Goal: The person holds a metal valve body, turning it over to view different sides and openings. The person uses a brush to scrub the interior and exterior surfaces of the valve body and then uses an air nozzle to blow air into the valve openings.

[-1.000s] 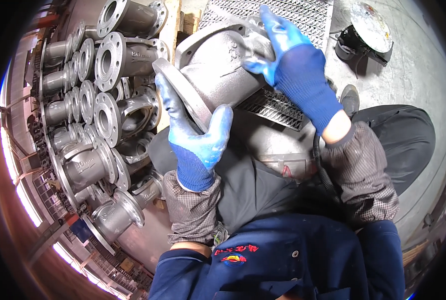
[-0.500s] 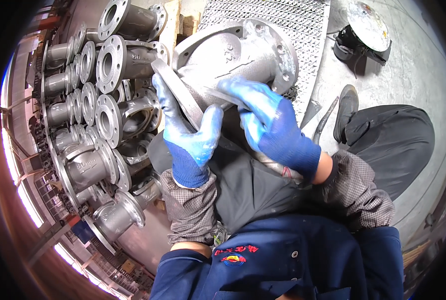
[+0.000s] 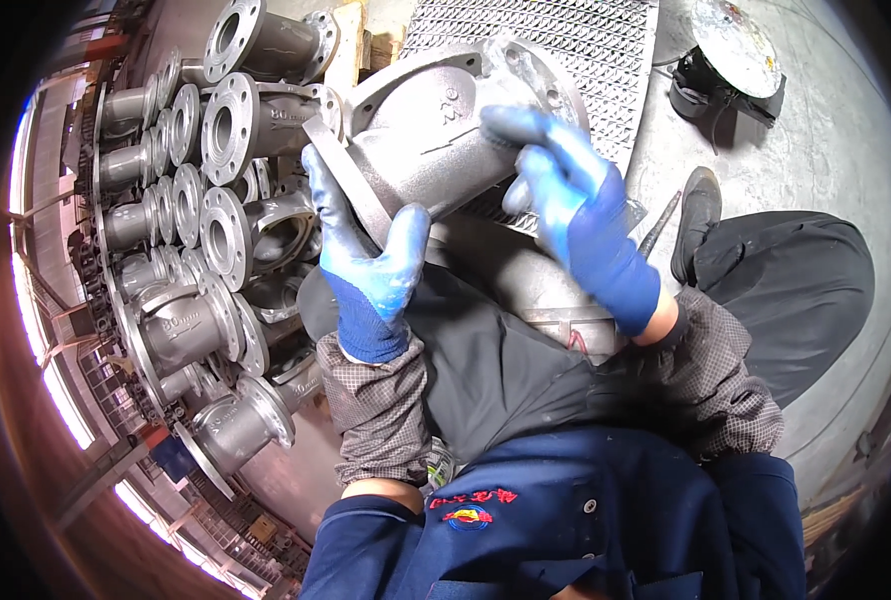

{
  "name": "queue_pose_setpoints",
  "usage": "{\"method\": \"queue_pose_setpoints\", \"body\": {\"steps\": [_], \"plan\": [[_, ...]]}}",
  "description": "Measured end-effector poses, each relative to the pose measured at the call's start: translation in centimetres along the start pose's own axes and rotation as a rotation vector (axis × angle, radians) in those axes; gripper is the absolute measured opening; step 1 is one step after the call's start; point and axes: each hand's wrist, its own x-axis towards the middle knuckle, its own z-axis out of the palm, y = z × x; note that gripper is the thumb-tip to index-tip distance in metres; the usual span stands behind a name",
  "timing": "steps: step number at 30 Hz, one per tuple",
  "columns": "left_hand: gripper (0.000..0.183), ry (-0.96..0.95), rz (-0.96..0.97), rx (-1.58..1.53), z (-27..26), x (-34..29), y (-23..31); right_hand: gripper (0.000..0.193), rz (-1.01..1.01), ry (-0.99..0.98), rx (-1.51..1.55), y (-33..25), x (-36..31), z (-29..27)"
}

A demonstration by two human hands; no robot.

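Observation:
A large grey cast-metal valve body (image 3: 436, 135) with round bolt flanges lies tilted in front of me. My left hand (image 3: 374, 265), in a blue coated glove, grips its near-left flange (image 3: 351, 180), thumb on one side and fingers on the other. Over the casting's right part, close to the far-right flange (image 3: 556, 95), is my right hand (image 3: 581, 205), gloved alike. Its fingers are curled and smeared by motion, so whatever they hold is not clear. Below the casting, a grey rounded metal piece (image 3: 511, 265) shows between it and my lap.
Several flanged valve bodies (image 3: 231, 130) are stacked at the left. A textured metal mesh sheet (image 3: 606, 60) lies behind the casting, beside a wooden plank (image 3: 346, 45). At the far right stands a black container (image 3: 701, 95) with a stained round lid (image 3: 736, 45). My dark shoe (image 3: 701, 210) rests on the concrete floor.
My right hand has moved rightward along the casting, and the thin flat strip seen in it earlier no longer shows clearly. The left hand keeps its hold on the flange.

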Motion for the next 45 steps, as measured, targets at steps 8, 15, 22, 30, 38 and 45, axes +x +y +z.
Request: {"method": "queue_pose_setpoints", "body": {"steps": [8, 15, 22, 30, 38, 45], "plan": [[0.086, -0.004, -0.225, -0.292, -0.7, 0.3, -1.9, 0.031, 0.051, -0.113, 0.172, 0.1, 1.5, -1.1], [0.081, -0.078, -0.107, -0.195, -1.3, 1.6, -0.8, 0.075, -0.354, 0.259, -1.185, 0.5, 7.4, -4.5], [0.080, -0.190, -0.181, -0.246, -1.5, 2.7, 1.3, 0.079, -0.296, 0.078, -1.495, -3.1, 8.4, -0.9], [0.072, -0.201, -0.163, -0.236, -1.8, 5.7, 0.2, 0.047, -0.398, 0.181, -1.125, -1.4, 9.5, -5.2], [0.057, -0.240, -0.293, -0.536, -1.7, 5.8, -0.6, 0.050, 0.038, 0.373, -0.219, 4.7, 5.6, -5.7], [0.055, -0.145, -0.170, -0.570, -1.4, 4.9, -1.3, 0.050, 0.052, 0.289, 0.016, 6.0, 5.0, -5.0]]}}
